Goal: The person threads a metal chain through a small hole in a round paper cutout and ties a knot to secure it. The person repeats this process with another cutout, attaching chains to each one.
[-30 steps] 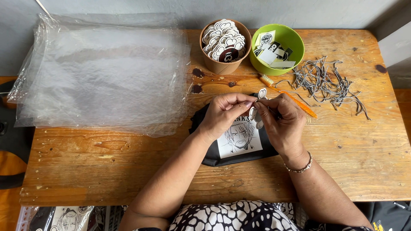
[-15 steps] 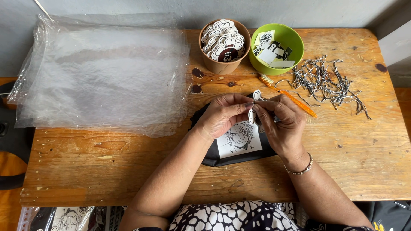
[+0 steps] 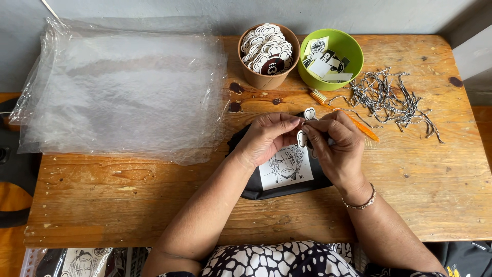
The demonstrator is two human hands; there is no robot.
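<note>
Both my left hand (image 3: 269,136) and right hand (image 3: 335,146) pinch small white charms (image 3: 306,125) above the black pouch (image 3: 287,172); light, stiff, held by edges.

Worn plank wooden table (image 3: 128,205) — knotted, stained, grey wall (image 3: 154,7) behind, orange floor (image 3: 7,256), soft daylight

Soft even daylight, sharp, faint shadows.
</note>
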